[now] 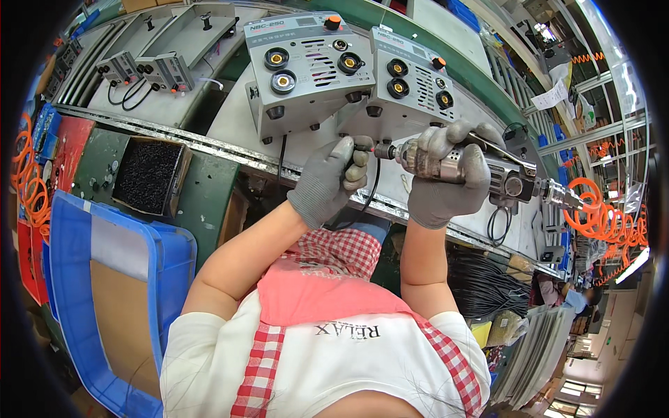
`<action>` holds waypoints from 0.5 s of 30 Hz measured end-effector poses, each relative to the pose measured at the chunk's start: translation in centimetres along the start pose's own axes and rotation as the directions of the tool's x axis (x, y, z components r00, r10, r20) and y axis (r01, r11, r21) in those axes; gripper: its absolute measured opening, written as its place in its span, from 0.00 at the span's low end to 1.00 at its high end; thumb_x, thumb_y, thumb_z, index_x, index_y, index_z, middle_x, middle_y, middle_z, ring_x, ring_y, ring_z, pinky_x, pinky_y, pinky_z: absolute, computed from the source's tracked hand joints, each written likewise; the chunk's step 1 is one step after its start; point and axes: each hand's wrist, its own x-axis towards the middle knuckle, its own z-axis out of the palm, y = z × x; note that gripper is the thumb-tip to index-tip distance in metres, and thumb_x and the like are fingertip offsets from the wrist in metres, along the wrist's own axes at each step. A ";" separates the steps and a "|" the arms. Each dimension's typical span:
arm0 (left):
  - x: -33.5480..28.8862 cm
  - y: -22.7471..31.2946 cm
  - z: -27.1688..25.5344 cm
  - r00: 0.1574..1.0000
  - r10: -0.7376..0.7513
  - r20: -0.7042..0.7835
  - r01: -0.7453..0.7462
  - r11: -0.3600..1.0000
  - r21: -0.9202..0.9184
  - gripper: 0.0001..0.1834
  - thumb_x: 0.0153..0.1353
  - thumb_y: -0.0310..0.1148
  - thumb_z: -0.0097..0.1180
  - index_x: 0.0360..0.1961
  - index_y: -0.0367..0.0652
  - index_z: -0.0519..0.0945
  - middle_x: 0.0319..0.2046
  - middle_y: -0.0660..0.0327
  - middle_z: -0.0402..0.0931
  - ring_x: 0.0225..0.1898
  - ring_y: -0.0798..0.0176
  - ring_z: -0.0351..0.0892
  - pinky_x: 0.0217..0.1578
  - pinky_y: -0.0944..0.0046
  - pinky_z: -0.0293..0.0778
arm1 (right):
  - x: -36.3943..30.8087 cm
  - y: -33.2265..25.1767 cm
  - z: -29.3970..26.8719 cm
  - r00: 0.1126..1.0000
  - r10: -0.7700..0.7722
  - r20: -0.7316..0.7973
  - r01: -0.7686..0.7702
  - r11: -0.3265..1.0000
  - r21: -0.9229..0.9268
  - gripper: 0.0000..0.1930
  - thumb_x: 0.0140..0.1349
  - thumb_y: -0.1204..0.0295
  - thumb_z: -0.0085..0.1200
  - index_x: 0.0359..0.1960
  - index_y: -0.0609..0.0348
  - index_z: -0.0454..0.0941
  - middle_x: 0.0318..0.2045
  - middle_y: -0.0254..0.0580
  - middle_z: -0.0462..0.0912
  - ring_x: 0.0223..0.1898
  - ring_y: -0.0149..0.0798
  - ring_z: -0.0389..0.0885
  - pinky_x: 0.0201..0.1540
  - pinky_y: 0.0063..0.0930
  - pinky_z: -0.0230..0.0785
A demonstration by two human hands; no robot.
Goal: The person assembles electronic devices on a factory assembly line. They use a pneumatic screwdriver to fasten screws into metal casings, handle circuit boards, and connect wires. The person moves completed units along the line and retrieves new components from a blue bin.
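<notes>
In a grey glove, my right hand (440, 198) wraps round a metal air screwdriver (503, 177), held level with its tip pointing left. My left hand (322, 182), gloved too, has its fingers closed round a small dark piece (362, 147) at the driver's tip; what exactly it is, I cannot make out. Just beyond my hands stand two grey welding machines, a left one (300, 104) and a right one (411, 115). Their front panels carry black round sockets, vents and an orange knob. A black cable (282, 157) hangs below the left machine.
An orange coiled air hose (592, 202) runs from the driver's rear at right. Left of me are a box of small black parts (148, 175) and a blue bin (157, 279) with cardboard inside. Open machine housings (164, 73) sit at back left. Black cables (491, 282) lie bundled at right.
</notes>
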 end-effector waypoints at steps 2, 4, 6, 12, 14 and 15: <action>-0.3 -0.3 0.8 0.999 0.029 -0.031 -0.030 0.999 -0.024 0.17 0.73 0.38 0.40 0.47 0.32 0.72 0.26 0.65 0.70 0.20 0.76 0.61 0.20 0.75 0.61 | -0.1 0.0 0.2 0.999 -0.012 -0.049 0.011 1.000 -0.015 0.17 0.60 0.76 0.40 0.52 0.60 0.65 0.35 0.48 0.74 0.22 0.37 0.71 0.25 0.35 0.70; -0.1 -0.9 0.5 0.997 0.031 -0.066 -0.032 0.999 -0.006 0.17 0.73 0.38 0.40 0.47 0.33 0.73 0.26 0.65 0.71 0.20 0.76 0.63 0.20 0.75 0.61 | -0.1 0.2 0.2 0.996 -0.022 -0.086 0.017 0.998 -0.055 0.16 0.60 0.76 0.40 0.51 0.61 0.64 0.34 0.48 0.73 0.22 0.37 0.71 0.24 0.35 0.70; 0.0 -1.0 0.3 0.996 0.016 -0.090 -0.012 0.999 0.050 0.18 0.73 0.40 0.42 0.46 0.33 0.73 0.27 0.64 0.71 0.21 0.76 0.64 0.20 0.75 0.62 | -0.1 0.2 0.2 0.995 -0.032 -0.094 0.024 0.996 -0.086 0.16 0.60 0.76 0.40 0.51 0.61 0.64 0.34 0.48 0.73 0.22 0.37 0.71 0.24 0.35 0.70; 1.0 -0.2 0.1 0.977 0.079 -0.200 0.012 0.909 0.417 0.22 0.68 0.47 0.49 0.45 0.36 0.75 0.25 0.66 0.71 0.24 0.75 0.66 0.24 0.73 0.64 | 2.6 -1.3 0.4 0.997 -0.030 -0.068 0.016 0.980 -0.200 0.15 0.60 0.69 0.43 0.49 0.54 0.70 0.34 0.44 0.73 0.24 0.36 0.70 0.24 0.35 0.66; 2.1 -0.3 0.4 0.889 0.450 -0.078 -0.242 0.609 0.756 0.23 0.67 0.50 0.51 0.44 0.38 0.76 0.24 0.67 0.70 0.25 0.74 0.65 0.26 0.72 0.65 | 5.6 -2.5 -0.1 0.998 0.051 0.038 -0.047 0.995 -0.092 0.12 0.60 0.69 0.43 0.44 0.56 0.71 0.30 0.42 0.73 0.24 0.36 0.70 0.24 0.36 0.66; 2.8 0.2 0.2 0.910 0.408 -0.074 -0.209 0.606 0.768 0.23 0.66 0.51 0.51 0.45 0.38 0.76 0.25 0.66 0.70 0.26 0.74 0.65 0.27 0.71 0.65 | 7.0 -2.8 -0.1 0.995 0.080 0.061 -0.073 0.991 -0.111 0.11 0.60 0.70 0.44 0.43 0.57 0.71 0.29 0.41 0.74 0.24 0.36 0.71 0.25 0.36 0.66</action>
